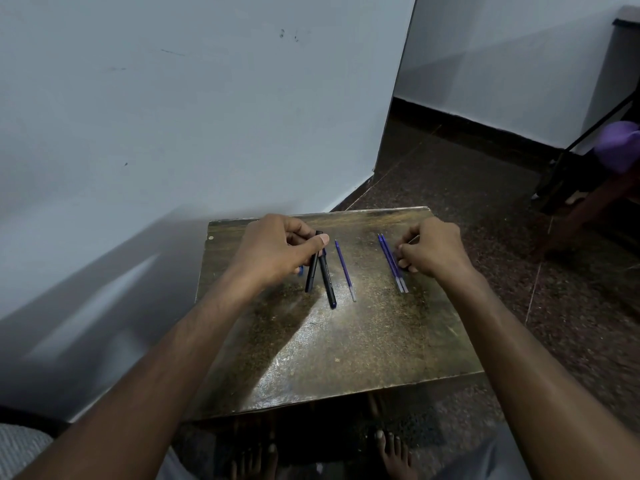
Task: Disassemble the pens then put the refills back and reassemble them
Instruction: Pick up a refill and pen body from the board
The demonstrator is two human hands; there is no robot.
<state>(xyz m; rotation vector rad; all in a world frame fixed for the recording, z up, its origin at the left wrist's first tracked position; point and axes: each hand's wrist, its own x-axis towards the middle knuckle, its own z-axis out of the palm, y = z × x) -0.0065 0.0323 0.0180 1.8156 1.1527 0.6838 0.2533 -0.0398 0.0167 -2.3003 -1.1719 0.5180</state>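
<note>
My left hand (277, 249) is shut on a black pen barrel (312, 268), thumb across its upper end, the barrel pointing down toward me. A second black pen (327, 282) lies on the small table (346, 341) just right of it. One blue refill (345, 270) lies alone beside that pen. Two more blue refills (392, 263) lie side by side further right. My right hand (429, 249) rests on the table with its fingertips curled against those two refills; whether it pinches something small is hidden.
The worn, mottled table stands against a pale wall (173, 116) on the left. Dark speckled floor (485, 188) lies to the right, with a wooden chair and a purple object (618, 147) at far right. My bare feet (391, 452) show under the table's near edge.
</note>
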